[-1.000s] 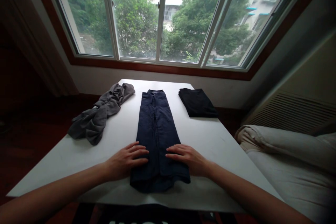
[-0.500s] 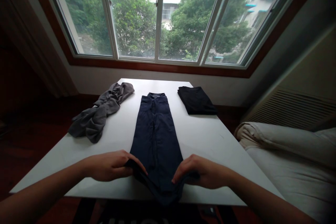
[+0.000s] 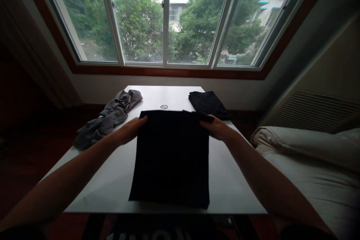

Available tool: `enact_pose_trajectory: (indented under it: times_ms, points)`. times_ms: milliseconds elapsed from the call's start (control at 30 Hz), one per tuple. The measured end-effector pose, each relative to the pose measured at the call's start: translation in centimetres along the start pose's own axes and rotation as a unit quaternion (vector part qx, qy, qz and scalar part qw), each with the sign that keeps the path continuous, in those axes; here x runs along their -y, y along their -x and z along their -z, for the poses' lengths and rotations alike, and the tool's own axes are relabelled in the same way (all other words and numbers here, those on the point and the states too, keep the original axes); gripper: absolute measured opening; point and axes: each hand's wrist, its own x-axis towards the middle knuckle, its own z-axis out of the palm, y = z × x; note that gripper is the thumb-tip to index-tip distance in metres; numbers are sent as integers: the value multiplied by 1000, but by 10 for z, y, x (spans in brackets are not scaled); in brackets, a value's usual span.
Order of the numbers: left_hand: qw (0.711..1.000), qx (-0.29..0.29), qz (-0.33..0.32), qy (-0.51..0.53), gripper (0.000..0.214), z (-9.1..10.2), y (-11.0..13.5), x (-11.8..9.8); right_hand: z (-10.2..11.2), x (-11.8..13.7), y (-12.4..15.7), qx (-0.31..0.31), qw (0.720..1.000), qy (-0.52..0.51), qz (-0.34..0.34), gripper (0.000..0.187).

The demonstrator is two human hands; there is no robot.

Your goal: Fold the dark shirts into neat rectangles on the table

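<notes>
A pair of dark navy trousers (image 3: 171, 157), folded into a broad panel that looks almost black, hangs between my hands over the near half of the white table (image 3: 236, 180). My left hand (image 3: 131, 129) is closed on its upper left corner, thumb in front. At the upper right corner my right hand (image 3: 218, 125) pinches the cloth, where a dark flap sticks out past the edge. The lower edge of the trousers is near the table's front; whether it touches the tabletop I cannot tell.
Crumpled grey clothing (image 3: 108, 120) lies along the table's left side. A folded black garment (image 3: 209, 105) sits at the back right. A small dark ring-like mark or object (image 3: 164, 107) shows behind the trousers. Beige cushions (image 3: 312, 153) stand to the right, a window (image 3: 168, 26) beyond.
The trousers were stretched lengthwise on the table with my hands at their near end. My hands have moved up and away from me, lifting the cloth, which now hangs as a shorter, wider panel.
</notes>
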Motion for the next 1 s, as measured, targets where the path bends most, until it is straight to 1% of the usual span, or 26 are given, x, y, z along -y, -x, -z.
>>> enact_pose_trajectory:
  times_ms: [67,133,200,233,267,333,400,467,500,567,667,733,800,867,933,1000]
  points:
    - [1000,-8,17,-12,69,-10,-46,12,8,-20,-36,-74,996,15,-37,46]
    - [995,-42,52,-80,64,-15,-81,35,13,-42,-63,-160,980,78,-86,46]
    - [973,-68,102,-194,63,-18,-100,63,15,-63,-76,-209,947,175,-170,40]
    - [959,-76,108,-251,65,-19,-105,77,17,-72,-78,-221,930,221,-194,37]
    - [945,-78,97,-301,66,-20,-106,89,18,-79,-77,-225,916,266,-199,34]
    - [920,-80,48,-380,64,-24,-103,107,19,-92,-73,-210,901,342,-168,30]
    - [897,-86,-2,-434,60,-28,-96,116,17,-102,-66,-181,893,395,-115,28]
    - [881,-93,-28,-463,58,-31,-89,118,12,-109,-60,-162,886,428,-71,28]
    - [879,-89,-28,-468,58,-32,-86,117,8,-111,-56,-157,883,439,-52,28]
    - [884,-70,-1,-462,60,-30,-83,115,-2,-114,-47,-144,879,454,-17,27]
    - [899,-46,45,-433,52,-24,-82,112,-15,-113,-27,-89,882,462,31,28]
    - [905,-55,41,-420,49,-18,-82,111,-20,-108,-10,-54,881,466,60,29]
    - [905,-72,32,-418,46,-14,-82,110,-24,-102,9,-39,881,465,74,29]
    - [902,-80,41,-423,44,-13,-79,109,-29,-95,27,-41,887,454,67,28]
    - [895,-70,52,-437,45,-13,-74,109,-37,-89,46,-48,899,433,40,26]
    - [885,-60,48,-458,50,-16,-65,107,-48,-86,67,-58,910,410,5,25]
